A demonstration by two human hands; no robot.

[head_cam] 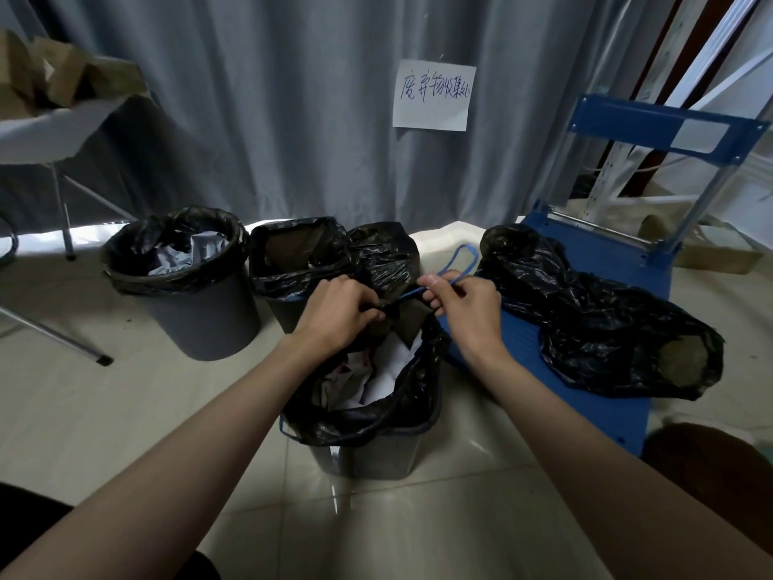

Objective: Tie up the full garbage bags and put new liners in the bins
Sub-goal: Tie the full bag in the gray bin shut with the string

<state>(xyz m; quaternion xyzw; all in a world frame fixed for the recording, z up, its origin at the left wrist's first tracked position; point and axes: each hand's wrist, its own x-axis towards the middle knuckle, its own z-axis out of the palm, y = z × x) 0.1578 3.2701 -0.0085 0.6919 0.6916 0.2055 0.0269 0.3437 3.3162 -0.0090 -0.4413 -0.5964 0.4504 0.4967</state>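
Observation:
A grey bin [376, 456] stands right in front of me, lined with a black garbage bag [401, 399] full of white paper. My left hand [339, 311] pinches the gathered far edge of that bag. My right hand [464, 299] pinches the bag's blue drawstring [464, 255], whose loop sticks up behind it. The near side of the bag hangs open. Behind it a second bin [288, 311] holds an open black bag [301, 253]. A third grey bin [209, 320] at the left has a black liner [175, 240] with paper inside.
A blue hand trolley [606, 261] lies at the right with a filled black bag [594, 320] on its deck. A grey curtain with a handwritten paper sign [433, 96] hangs behind. A white folding table [50, 131] with cardboard stands at the left, its metal leg [54, 332] on the floor.

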